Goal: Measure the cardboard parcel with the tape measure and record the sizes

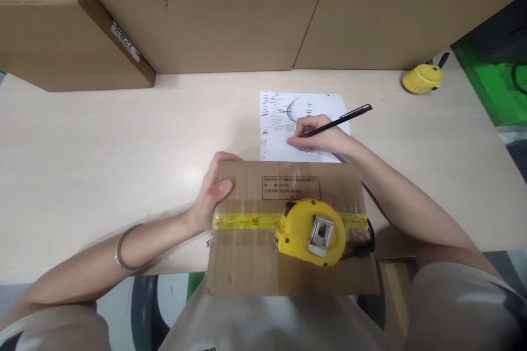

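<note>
My left hand (214, 192) grips the left edge of a small cardboard box (247, 263), thumb on top and the other fingers mostly hidden behind it. Yellow printed tape crosses the box, and a yellow tape measure (310, 233) lies on its top with a metal clip facing up and a black strap to the right. In my right hand (317, 132) is a black pen (349, 118), its tip over a white sheet of paper (275, 148). Pen strokes and a curved shaded drawing mark the paper. The box's far edge hides the lower part of the sheet.
Large cardboard boxes (230, 16) line the back of the pale table (102, 159). Another carton (45, 44) stands at the back left. A second yellow tape measure (422, 78) rests at the back right. Below the table edge a dark curved chair part (144, 307) shows.
</note>
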Available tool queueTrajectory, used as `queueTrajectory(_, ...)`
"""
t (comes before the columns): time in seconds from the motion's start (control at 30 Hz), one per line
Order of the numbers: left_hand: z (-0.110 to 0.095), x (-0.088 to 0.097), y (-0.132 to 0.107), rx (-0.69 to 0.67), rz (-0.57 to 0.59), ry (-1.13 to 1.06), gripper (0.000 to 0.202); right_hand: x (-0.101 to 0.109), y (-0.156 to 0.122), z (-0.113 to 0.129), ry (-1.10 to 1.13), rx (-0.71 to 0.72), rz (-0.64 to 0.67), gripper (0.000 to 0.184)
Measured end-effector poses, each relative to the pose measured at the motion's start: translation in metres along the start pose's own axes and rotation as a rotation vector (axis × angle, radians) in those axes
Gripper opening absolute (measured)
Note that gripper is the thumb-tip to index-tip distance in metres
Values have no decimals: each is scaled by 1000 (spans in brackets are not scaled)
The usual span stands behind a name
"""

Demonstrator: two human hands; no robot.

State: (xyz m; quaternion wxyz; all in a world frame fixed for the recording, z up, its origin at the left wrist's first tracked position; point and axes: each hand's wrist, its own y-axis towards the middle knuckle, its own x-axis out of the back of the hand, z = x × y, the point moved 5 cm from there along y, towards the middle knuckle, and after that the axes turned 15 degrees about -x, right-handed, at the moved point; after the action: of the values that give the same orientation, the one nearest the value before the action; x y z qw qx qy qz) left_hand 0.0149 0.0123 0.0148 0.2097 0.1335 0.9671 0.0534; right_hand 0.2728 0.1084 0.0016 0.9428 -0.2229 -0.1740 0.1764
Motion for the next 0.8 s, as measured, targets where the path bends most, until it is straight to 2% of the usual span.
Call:
queueTrajectory(0.33, -1, 0, 0, -5, -12, 0, 44, 7, 0, -2, -17, 9, -9, 46)
queueTrajectory(0.6, 1, 2, 0, -24, -3, -3, 47, 13, -2, -4, -37, 32, -43, 39)
queueTrajectory(0.8, 1, 1, 0, 14, 1, 13, 48, 14, 0, -7, -30, 22, -40, 44)
